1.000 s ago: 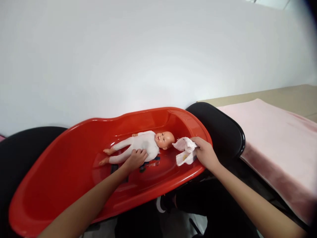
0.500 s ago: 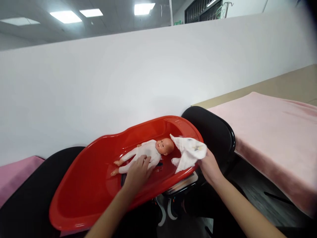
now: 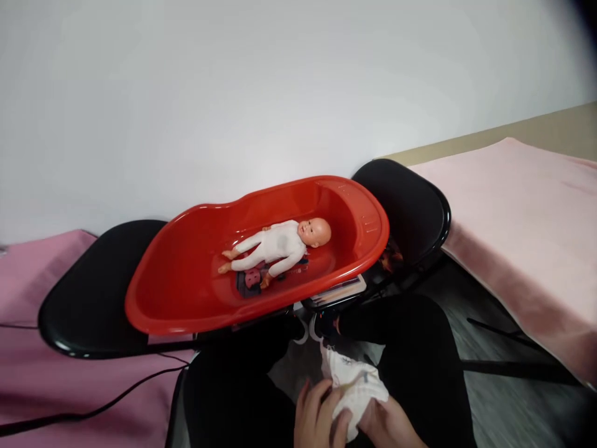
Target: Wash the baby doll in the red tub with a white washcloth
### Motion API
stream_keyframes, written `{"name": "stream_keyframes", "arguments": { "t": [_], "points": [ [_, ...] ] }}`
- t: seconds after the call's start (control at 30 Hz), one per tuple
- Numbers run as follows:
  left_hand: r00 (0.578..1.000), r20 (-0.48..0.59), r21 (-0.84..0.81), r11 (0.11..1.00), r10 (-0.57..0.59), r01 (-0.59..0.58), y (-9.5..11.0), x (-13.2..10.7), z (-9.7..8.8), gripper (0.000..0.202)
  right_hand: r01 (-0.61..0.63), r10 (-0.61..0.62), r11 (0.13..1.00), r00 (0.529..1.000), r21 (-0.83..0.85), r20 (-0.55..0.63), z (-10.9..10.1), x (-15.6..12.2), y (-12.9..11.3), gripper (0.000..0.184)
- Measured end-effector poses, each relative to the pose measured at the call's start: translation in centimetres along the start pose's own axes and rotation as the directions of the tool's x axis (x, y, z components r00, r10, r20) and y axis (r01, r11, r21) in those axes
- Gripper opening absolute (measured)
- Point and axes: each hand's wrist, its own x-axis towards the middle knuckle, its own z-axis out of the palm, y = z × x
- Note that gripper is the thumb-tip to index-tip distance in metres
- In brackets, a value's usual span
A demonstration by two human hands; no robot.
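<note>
A white printed cloth (image 3: 354, 382) hangs low between my knees, bunched up. My right hand (image 3: 389, 424) grips its right side. My left hand (image 3: 319, 414) has curled fingers closed on its left edge; the thumb is partly in the folds. Beyond my lap, a baby doll (image 3: 284, 241) in a white suit lies on its back in a red baby bathtub (image 3: 186, 274), its head toward the right end. Under the doll's legs, a dark picture with a pink figure (image 3: 252, 279) shows on the tub floor.
Black chairs (image 3: 100, 292) stand under both ends of the tub, the right chair (image 3: 403, 205) included. A pink-covered bed (image 3: 522, 205) is at right, pink fabric (image 3: 41, 373) at left with a black cable (image 3: 107, 401). A white wall (image 3: 261, 93) rises behind.
The cloth has moved from the tub's right rim down to my lap. My left hand has left the doll and taken hold of the cloth. My view has tipped downward.
</note>
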Motion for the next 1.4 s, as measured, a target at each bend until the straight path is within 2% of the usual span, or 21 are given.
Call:
{"name": "stream_keyframes", "arguments": {
  "t": [0.07,0.13,0.23,0.33,0.4,0.47,0.53,0.57,0.63,0.7,0.73,0.8,0.83,0.9,0.97,1.07,1.13,1.2,1.27,1.33,1.4],
  "points": [
    [0.994,0.052,-0.126,0.986,-0.101,0.107,0.5,-0.4,0.0,0.025,-0.049,0.050,0.999,0.994,0.018,-0.095,-0.2,-0.6,1.4,0.038],
    [0.980,0.077,-0.277,0.940,-0.186,0.200,0.7,-0.6,0.0,0.025,-0.067,0.057,0.997,0.977,-0.044,-0.206,-0.6,-0.4,2.1,0.047],
    [0.965,0.028,-0.372,0.893,-0.262,0.253,0.6,-0.7,-0.2,0.027,0.027,-0.131,0.940,0.949,-0.339,-0.287,-1.4,0.9,1.5,0.049],
    [0.951,-0.013,-0.405,0.871,-0.310,0.278,0.3,-0.9,-0.6,0.026,0.167,-0.341,0.748,0.927,-0.642,-0.156,-1.6,1.9,-0.9,0.018],
    [0.942,-0.023,-0.424,0.856,-0.335,0.294,0.2,-0.9,-1.3,0.026,0.239,-0.362,0.596,0.932,-0.766,0.010,-1.2,2.1,-2.8,0.002],
    [0.917,0.008,-0.451,0.817,-0.398,0.359,0.1,-0.6,-2.4,0.024,0.300,-0.315,0.479,0.936,-0.825,0.157,-0.6,2.1,-4.3,0.008],
    [0.862,0.092,-0.490,0.731,-0.498,0.475,-0.4,0.1,-3.7,0.024,0.307,-0.258,0.464,0.944,-0.831,0.205,0.0,2.2,-5.1,0.014],
    [0.824,0.139,-0.516,0.670,-0.549,0.533,-0.9,0.5,-4.1,0.026,0.275,-0.236,0.500,0.956,-0.821,0.177,0.1,2.3,-5.1,0.015],
    [0.736,0.250,-0.609,0.489,-0.629,0.625,-2.1,1.4,-4.4,0.033,0.151,-0.193,0.654,0.981,-0.741,0.030,0.2,2.9,-4.8,0.014],
    [0.641,0.375,-0.754,0.182,-0.670,0.631,-3.6,2.0,-3.8,0.045,0.023,-0.134,0.858,0.974,-0.512,-0.180,0.1,3.7,-4.1,0.020],
    [0.612,0.434,-0.815,0.002,-0.661,0.580,-4.1,2.2,-3.2,0.054,-0.015,-0.088,0.937,0.957,-0.348,-0.278,0.1,4.1,-3.7,0.026],
    [0.623,0.519,-0.852,-0.298,-0.585,0.430,-4.7,2.2,-1.8,0.078,-0.034,0.021,0.999,0.915,-0.025,-0.402,0.2,4.9,-2.9,0.037],
    [0.650,0.536,-0.842,-0.398,-0.539,0.364,-4.7,2.1,-1.1,0.089,-0.035,0.076,0.994,0.901,0.101,-0.427,0.2,5.2,-2.6,0.040],
    [0.693,0.556,-0.799,-0.524,-0.458,0.294,-4.1,1.8,0.2,0.100,-0.043,0.158,0.961,0.897,0.273,-0.413,0.3,5.6,-2.0,0.043],
    [0.712,0.558,-0.773,-0.578,-0.426,0.260,-3.0,1.5,1.4,0.096,-0.031,0.185,0.926,0.907,0.376,-0.379,0.2,5.7,-1.7,0.042],
    [0.734,0.553,-0.770,-0.577,-0.393,0.271,-1.6,1.1,3.3,0.082,0.013,0.178,0.886,0.913,0.463,-0.368,-0.4,5.7,-1.4,0.034],
    [0.717,0.587,-0.760,-0.560,-0.375,0.329,-1.2,1.0,4.3,0.075,0.009,0.190,0.874,0.914,0.485,-0.359,-0.9,5.7,-1.1,0.026],
    [0.646,0.652,-0.734,-0.544,-0.398,0.406,-1.0,1.1,4.9,0.068,-0.012,0.218,0.864,0.910,0.503,-0.352,-1.3,5.7,-0.6,0.020],
    [0.552,0.701,-0.709,-0.528,-0.452,0.469,-1.0,1.5,5.2,0.065,-0.033,0.251,0.853,0.901,0.521,-0.353,-1.4,5.8,-0.2,0.019],
    [0.473,0.705,-0.709,-0.512,-0.529,0.485,-1.1,2.0,5.3,0.060,-0.043,0.264,0.854,0.895,0.519,-0.360,-1.5,5.8,-0.2,0.020],
    [0.437,0.661,-0.747,-0.482,-0.610,0.458,-1.3,2.5,5.0,0.052,-0.054,0.237,0.891,0.902,0.452,-0.361,-1.6,5.7,-0.9,0.025]
  ]
}}
